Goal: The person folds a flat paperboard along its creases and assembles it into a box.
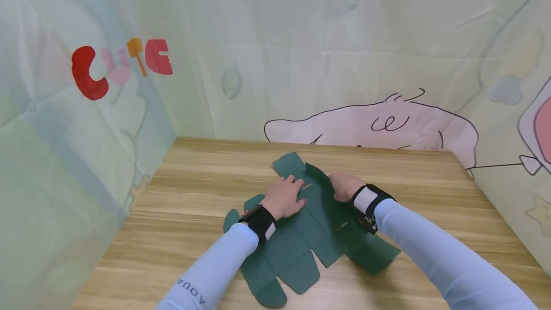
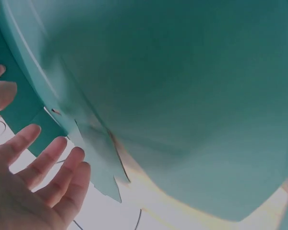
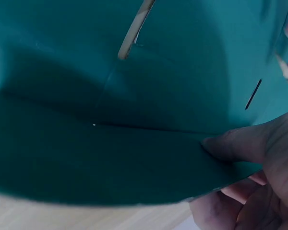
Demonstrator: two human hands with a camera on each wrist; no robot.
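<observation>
A dark green cardboard box blank, unfolded with flaps and slots, lies on the wooden table. My left hand rests on its upper left part with fingers spread; the left wrist view shows those fingers relaxed beside the card. With my right hand I pinch the right edge panel, which stands bent up along its crease. In the right wrist view the thumb lies on the inner face of the raised panel, and the other fingers curl beneath its edge. Two narrow slots show near that crease.
The wood-grain table stretches out around the card. Behind it and along both sides hangs a printed cloth with cartoon figures and coloured letters. Rounded flaps of the card reach toward the table's near side.
</observation>
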